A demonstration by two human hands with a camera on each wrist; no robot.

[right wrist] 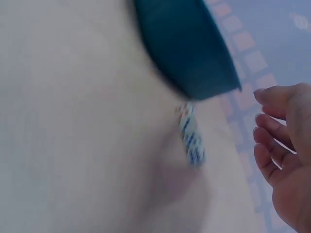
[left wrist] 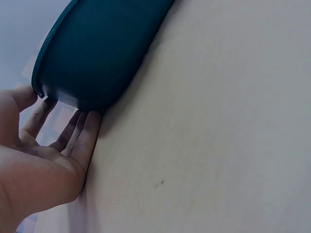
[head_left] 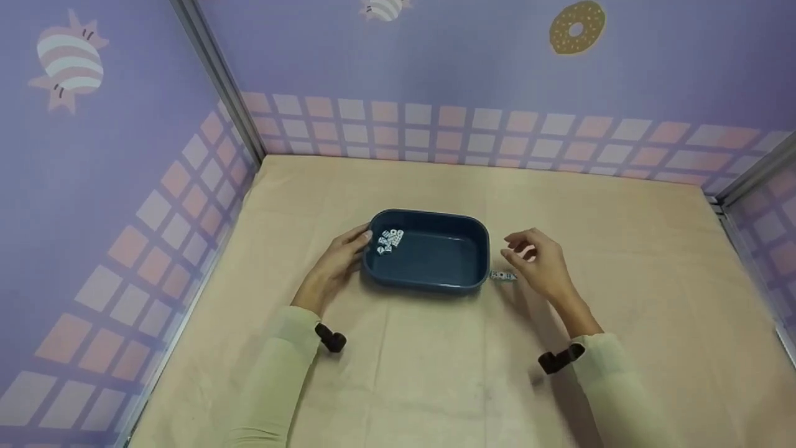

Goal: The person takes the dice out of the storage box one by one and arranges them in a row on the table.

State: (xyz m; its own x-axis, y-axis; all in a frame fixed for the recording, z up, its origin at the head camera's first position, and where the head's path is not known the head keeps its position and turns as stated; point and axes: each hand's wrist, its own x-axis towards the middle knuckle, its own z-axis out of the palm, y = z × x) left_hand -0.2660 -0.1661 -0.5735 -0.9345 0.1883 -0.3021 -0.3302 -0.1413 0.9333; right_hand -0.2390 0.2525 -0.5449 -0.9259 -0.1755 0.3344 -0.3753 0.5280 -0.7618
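Dice point(head_left: 395, 238) inside tray point(head_left: 441, 258), head view only

On the beige cloth-covered counter point(head_left: 429, 367), I see the dark blue rounded-rectangular tray point(head_left: 438, 260) between the left fingers point(left wrist: 86, 137), at its left end, and the right fingers point(head_left: 521, 237), off its right. Small white cubic dice point(head_left: 392, 239) lie inside, leftward; a white dice row point(head_left: 501, 275) lies outside, by the near right corner.
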